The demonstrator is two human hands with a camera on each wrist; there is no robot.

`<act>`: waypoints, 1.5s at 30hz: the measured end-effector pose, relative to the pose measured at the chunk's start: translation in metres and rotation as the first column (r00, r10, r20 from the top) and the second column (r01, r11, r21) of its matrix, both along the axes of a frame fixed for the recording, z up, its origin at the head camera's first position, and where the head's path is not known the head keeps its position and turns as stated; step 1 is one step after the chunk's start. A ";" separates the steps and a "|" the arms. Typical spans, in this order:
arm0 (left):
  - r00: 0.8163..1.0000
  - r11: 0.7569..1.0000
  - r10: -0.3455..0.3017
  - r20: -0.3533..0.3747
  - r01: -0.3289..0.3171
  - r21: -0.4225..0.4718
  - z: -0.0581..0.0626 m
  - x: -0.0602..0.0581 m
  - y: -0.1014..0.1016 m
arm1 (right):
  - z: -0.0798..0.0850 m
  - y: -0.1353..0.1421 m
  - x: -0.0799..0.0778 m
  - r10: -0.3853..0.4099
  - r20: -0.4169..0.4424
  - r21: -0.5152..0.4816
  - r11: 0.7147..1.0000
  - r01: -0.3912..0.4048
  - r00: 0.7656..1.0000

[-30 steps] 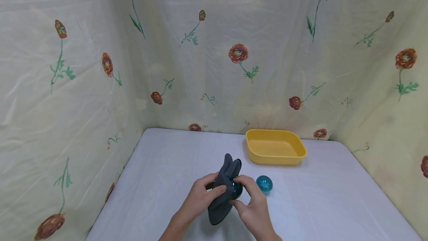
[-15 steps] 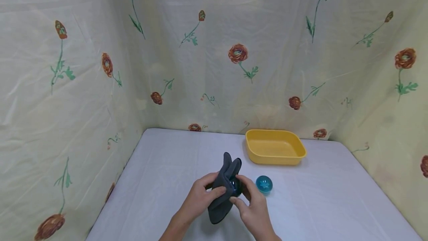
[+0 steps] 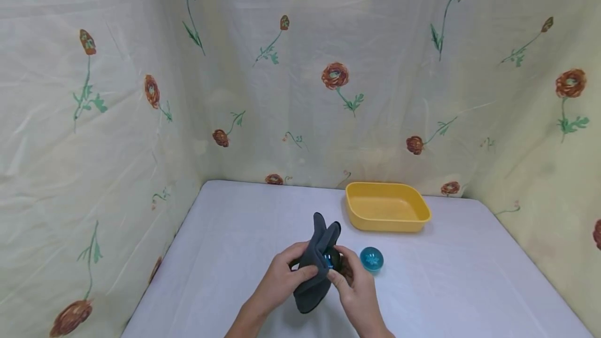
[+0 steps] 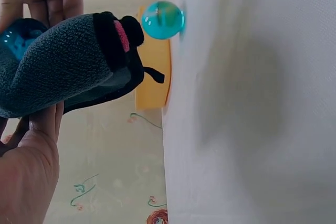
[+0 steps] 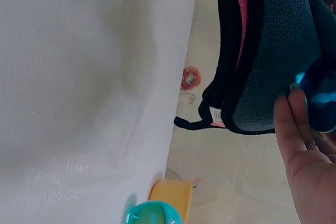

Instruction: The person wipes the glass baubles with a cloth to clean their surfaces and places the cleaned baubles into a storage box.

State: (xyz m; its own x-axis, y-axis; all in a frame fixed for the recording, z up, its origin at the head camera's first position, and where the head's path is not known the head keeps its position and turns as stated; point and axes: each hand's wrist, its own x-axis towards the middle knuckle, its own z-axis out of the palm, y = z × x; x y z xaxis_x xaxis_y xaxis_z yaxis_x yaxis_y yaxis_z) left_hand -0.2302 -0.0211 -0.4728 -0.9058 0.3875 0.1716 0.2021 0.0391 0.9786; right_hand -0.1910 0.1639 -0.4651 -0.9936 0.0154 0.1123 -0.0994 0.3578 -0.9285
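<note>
Over the front middle of the table, my left hand grips a folded dark grey cloth with black edging, thumb on top. A shiny dark blue ball sits partly wrapped in its fold. My right hand holds the ball from the right, fingers curved over its far side and thumb near the cloth's edge. The right wrist view shows a pink strip, a small white tag and a loop on the cloth. Much of the ball is hidden by the cloth in the left wrist view.
A clear turquoise ball rests on the white-covered table just right of my right hand. Behind it, near the back edge, stands a yellow tray. Flower-printed cloth walls enclose the back and sides.
My right fingers and thumb have shifted their hold on the ball, which shows a little more on the right. The left hand keeps its grip on the cloth, nearly still.
</note>
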 end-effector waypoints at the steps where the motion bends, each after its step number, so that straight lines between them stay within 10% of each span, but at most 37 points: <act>1: 1.000 1.000 0.000 -0.002 0.000 0.001 0.000 0.000 0.000 | 0.000 0.001 0.000 0.003 0.011 -0.005 1.000 -0.003 1.000; 22: 1.000 1.000 -0.028 0.010 0.028 -0.008 0.000 0.000 0.004 | 0.001 0.007 -0.003 0.038 0.101 -0.071 0.997 -0.031 0.994; 45: 0.999 0.999 0.013 -0.036 -0.015 -0.035 -0.004 0.001 0.001 | -0.002 0.000 0.000 -0.010 0.008 0.018 1.000 0.010 1.000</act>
State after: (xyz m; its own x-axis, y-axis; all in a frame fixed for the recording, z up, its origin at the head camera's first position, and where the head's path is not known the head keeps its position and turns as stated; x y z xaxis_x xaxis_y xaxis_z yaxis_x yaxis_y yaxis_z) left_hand -0.2293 -0.0206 -0.4765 -0.9045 0.3814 0.1906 0.2366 0.0770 0.9686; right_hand -0.1912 0.1637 -0.4670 -0.9943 0.0231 0.1042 -0.0880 0.3754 -0.9227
